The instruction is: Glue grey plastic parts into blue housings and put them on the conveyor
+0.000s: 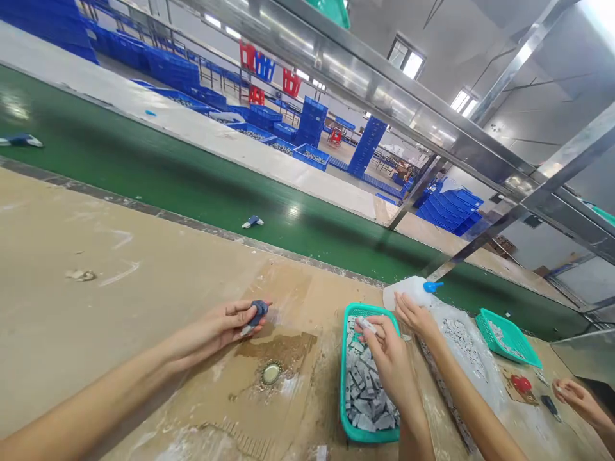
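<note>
My left hand [235, 320] is closed round a small dark blue plastic part [260, 310] with a pale tip, above the cardboard-covered table [158, 269]. My right hand [387, 349] pinches a small light-grey piece [367, 324] between thumb and fingers, over a teal basket [344, 384]. Many grey pieces [365, 390] fill that basket. On the table between my hands lies a round metal cap [271, 373] with pale stuff in it, beside a wet brown stain.
A co-worker's hand [413, 314] grips a white bottle [398, 291] with a blue nozzle. Another hand [574, 394] is at far right, near a second teal basket [509, 342]. A green conveyor belt [307, 224] carries blue-and-white parts [253, 221]. Metal framing [423, 186] stands above it.
</note>
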`<action>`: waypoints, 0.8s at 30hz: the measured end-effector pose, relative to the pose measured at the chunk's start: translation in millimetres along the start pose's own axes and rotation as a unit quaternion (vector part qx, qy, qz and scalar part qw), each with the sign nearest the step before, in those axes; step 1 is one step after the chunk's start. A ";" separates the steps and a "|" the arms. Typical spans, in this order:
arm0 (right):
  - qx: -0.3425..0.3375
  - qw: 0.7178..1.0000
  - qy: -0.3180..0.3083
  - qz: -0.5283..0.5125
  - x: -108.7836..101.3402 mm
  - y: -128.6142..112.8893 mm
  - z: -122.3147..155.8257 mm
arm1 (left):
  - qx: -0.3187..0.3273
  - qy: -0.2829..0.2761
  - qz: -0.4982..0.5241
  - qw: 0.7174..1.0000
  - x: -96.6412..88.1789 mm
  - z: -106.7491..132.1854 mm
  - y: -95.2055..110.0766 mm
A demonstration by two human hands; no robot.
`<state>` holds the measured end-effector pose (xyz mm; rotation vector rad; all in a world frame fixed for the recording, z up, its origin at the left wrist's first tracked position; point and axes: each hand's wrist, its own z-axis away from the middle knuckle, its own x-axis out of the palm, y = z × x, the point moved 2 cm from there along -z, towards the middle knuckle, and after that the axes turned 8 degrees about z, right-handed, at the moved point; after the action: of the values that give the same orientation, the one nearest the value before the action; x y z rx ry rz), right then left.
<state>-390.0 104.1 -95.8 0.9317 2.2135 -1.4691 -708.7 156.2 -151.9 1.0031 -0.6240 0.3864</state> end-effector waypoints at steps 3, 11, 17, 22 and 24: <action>0.010 0.995 -0.097 -0.017 11.2 -26.4 17.9 | -0.005 0.008 -0.017 1.000 -0.2 3.8 5.1; 0.068 0.979 -0.187 -0.036 77.1 -42.6 68.3 | 0.020 -0.005 0.004 1.000 -3.8 2.3 -0.5; 0.090 0.978 -0.188 0.013 91.8 -26.8 75.8 | 0.033 -0.024 0.043 0.998 -7.5 -5.1 -4.2; 0.032 0.979 -0.184 0.082 92.8 -30.3 74.5 | 0.040 -0.044 0.040 0.997 -6.5 -4.0 -2.8; -0.002 0.981 -0.169 0.098 93.2 -33.8 75.0 | 0.045 -0.072 0.037 0.996 -4.9 -2.4 -1.6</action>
<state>-487.5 59.2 -158.6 0.8046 1.8274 -1.4101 -710.8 157.4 -157.1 1.1025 -0.7815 0.4123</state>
